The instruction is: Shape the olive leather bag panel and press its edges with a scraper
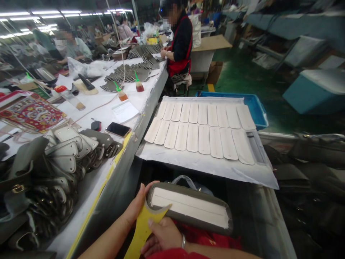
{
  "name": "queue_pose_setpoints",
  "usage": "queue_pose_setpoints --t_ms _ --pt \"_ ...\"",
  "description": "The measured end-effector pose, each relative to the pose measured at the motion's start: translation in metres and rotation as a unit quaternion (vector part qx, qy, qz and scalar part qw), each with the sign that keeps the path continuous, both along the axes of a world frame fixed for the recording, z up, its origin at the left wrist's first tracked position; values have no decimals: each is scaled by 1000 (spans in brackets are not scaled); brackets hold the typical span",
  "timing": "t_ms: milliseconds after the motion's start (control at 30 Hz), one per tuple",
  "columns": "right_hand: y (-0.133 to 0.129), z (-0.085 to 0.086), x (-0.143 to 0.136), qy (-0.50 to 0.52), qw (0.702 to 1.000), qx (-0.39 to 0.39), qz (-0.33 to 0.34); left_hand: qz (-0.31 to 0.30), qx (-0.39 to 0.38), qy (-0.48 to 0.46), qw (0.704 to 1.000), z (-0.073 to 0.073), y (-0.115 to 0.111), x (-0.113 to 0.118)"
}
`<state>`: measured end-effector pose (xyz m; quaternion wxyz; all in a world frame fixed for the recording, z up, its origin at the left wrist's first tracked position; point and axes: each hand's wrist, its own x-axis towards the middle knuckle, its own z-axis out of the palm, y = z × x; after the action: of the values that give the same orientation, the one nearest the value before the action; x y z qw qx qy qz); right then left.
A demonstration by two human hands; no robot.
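Observation:
My left hand (134, 209) grips the left end of a flat dark green leather piece (192, 208) with a white lined face, held level over my lap. My right hand (162, 236), with a bracelet at the wrist, holds a yellow scraper-like tool (142, 227). The tool's pointed tip rests on the piece's near left corner, against the white lining. Just beyond the piece lies a white board (207, 166) carrying two rows of several cream oblong pieces (201, 136), laid side by side.
A long white worktable (99, 176) runs along the left, with a pile of dark green leather parts (54, 169), a phone (118, 129), glue bottles (122, 94) and a colourful box (32, 113). A co-worker in a red apron (179, 46) sits ahead. A blue crate (257, 109) stands behind the board.

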<state>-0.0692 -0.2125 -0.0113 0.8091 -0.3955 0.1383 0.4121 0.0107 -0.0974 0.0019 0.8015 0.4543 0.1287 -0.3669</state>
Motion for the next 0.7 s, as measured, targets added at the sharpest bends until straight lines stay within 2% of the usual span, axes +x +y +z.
queue_pose_setpoints --t_ms 67,133,333,500,700 --pt "0 4 1 -4 1000 -2 9 2 -34 16 999 1 0 -1" --pt "-2 8 2 -10 1000 3 10 4 -34 9 999 2 -1 -1" --pt "-9 5 3 -5 1000 -5 12 5 44 -39 998 -1 -4 3" --pt "-13 -3 5 -4 1000 5 -20 -17 122 -92 988 -6 -7 9" --pt "-20 8 7 18 998 -12 -58 9 145 -129 981 -7 -18 13"
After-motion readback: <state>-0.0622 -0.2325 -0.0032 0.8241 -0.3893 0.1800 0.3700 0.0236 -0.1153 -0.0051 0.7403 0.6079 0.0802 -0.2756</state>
